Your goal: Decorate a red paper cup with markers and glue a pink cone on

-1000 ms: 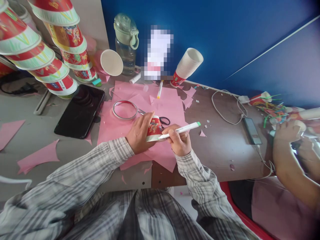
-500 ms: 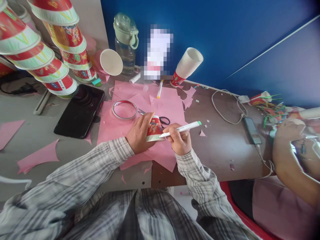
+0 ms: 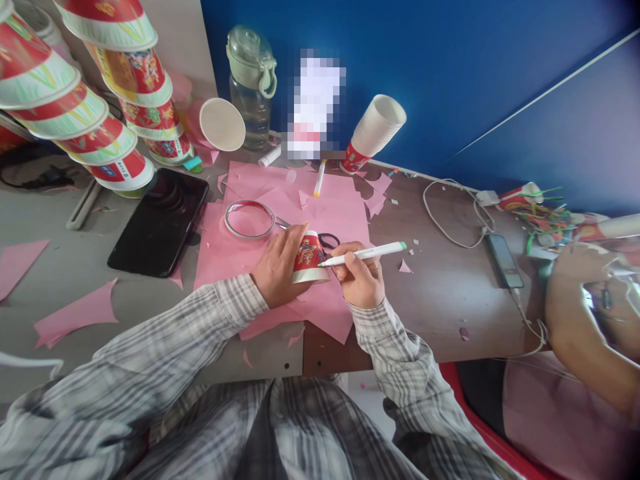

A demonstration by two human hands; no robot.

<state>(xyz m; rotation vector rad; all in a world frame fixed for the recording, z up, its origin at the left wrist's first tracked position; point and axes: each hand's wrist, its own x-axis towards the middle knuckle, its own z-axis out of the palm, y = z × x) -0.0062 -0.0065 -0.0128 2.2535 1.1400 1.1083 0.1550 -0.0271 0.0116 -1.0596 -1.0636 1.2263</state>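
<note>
My left hand (image 3: 283, 267) is wrapped round a red paper cup (image 3: 310, 251), which is upside down and slightly tilted, its white rim band toward me. Between the thumb and fingers of my right hand (image 3: 364, 273) is a white marker (image 3: 373, 252) with a green end. The marker's green tip points at the cup's side near the white band; I cannot tell whether it touches. Pink paper sheets (image 3: 340, 320) lie beneath both hands. Behind the cup, black-handled scissors (image 3: 329, 241) are partly hidden, and a roll of tape (image 3: 250, 219) sits to their left.
Stacked decorated cups (image 3: 120, 170) rise at the left beside a black tablet (image 3: 159, 223). Toward the wall stand a water bottle (image 3: 250, 87) and nested paper cups (image 3: 379, 130). A yellow-ended marker (image 3: 320, 179) lies on the paper. At right are a phone (image 3: 504, 261) and another person's arm (image 3: 565, 300).
My right hand has shifted slightly, raising the marker and its tip a little up the cup's side. My left hand and the cup stay in place.
</note>
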